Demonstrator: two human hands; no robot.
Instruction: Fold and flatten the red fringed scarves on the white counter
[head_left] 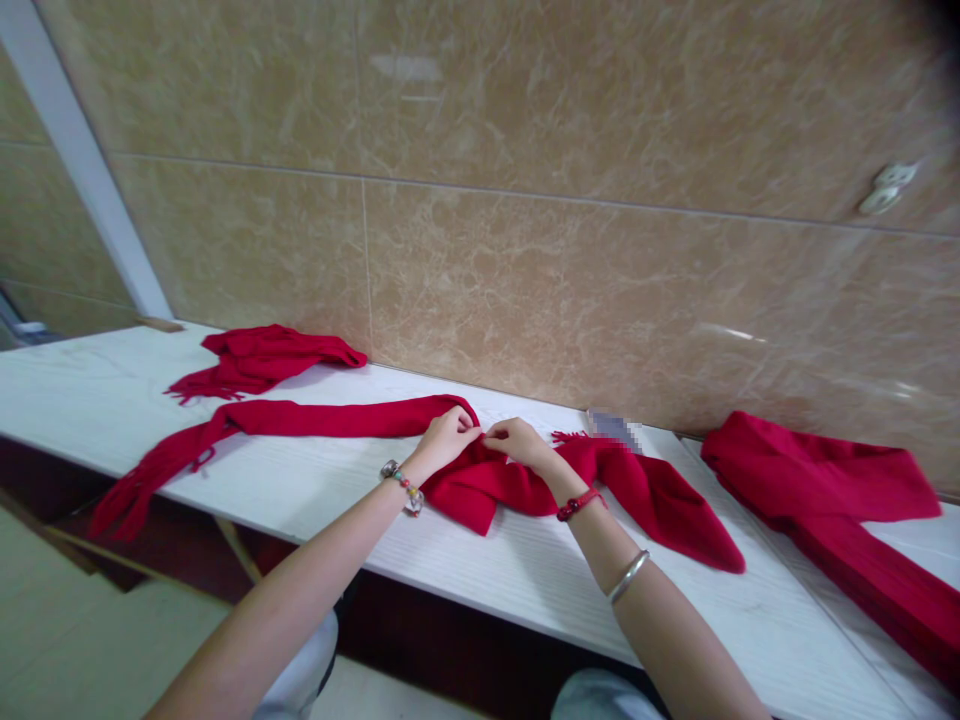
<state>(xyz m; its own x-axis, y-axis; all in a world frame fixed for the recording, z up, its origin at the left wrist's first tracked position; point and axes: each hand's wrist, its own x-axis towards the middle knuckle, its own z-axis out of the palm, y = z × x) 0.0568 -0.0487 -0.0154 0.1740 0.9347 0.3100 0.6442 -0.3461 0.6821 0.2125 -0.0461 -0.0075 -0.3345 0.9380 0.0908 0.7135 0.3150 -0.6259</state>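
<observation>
White wood-grain table [555,580] against brown marbled tile wall [570,290]; long red cloth scarf [337,419] mid-table, fringed end [127,500] at nine o'clock; left hand [450,432] and right hand [519,441] pinch it; probably light, soft, limp; best gripped by edges.

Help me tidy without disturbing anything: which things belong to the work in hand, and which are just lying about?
In hand:
long red scarf, pinched by left hand and right hand

Apparently lying about:
crumpled red cloth, back left
folded red cloth, far right
blurred flat item
small wooden piece, far left
</observation>
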